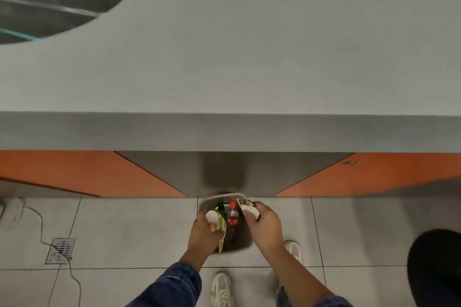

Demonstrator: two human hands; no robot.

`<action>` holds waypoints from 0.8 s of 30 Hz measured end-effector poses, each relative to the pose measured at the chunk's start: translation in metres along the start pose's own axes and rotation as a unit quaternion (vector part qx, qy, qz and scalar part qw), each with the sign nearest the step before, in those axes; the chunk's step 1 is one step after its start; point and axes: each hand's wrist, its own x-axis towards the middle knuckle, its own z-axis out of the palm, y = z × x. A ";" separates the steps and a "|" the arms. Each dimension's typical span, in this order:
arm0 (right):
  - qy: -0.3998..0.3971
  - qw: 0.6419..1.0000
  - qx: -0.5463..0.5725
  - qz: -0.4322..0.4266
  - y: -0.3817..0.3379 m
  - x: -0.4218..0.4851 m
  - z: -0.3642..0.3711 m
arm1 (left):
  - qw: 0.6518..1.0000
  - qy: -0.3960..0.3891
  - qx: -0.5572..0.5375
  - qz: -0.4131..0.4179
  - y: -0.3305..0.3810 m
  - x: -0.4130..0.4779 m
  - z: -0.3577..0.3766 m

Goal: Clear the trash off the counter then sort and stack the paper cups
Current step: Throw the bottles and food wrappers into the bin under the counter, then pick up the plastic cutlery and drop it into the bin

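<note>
- Grey, bare desk (249,57) fills the upper view; no paper cups show on the part in sight, so the cups to sort lie out of frame.
- The trash is down at floor level: both hands hover over a small bin (245,244) that stands on the tiled floor just under the desk's edge.
- The left hand (202,237) has its grip closed around crumpled green-and-white wrappers (215,222), held above the bin's near-left rim.
- The right hand (264,227) has its grip closed on a white printed carton (245,207) at the bin's far-right rim.
- A red-capped bottle (232,217) and a dark green-topped bottle beside it already lie inside.
- Risk, as I judge it: the bin's mouth is small and both loads sit near its rim, so a release there could send a piece onto the floor.
- The limp wrapper tail could also catch on the rim and hang outside.
</note>
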 end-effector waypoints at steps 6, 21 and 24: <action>-0.136 0.989 -0.054 0.005 0.024 0.019 0.033 | 0.996 -0.010 0.085 -0.008 -0.021 0.013 0.005; 0.263 0.889 0.219 -0.304 -0.120 -0.072 -0.242 | 0.836 0.104 -0.125 0.524 0.238 -0.175 -0.052; 0.315 0.867 0.211 -0.322 -0.138 -0.076 -0.322 | 0.793 0.111 -0.089 0.592 0.306 -0.207 -0.040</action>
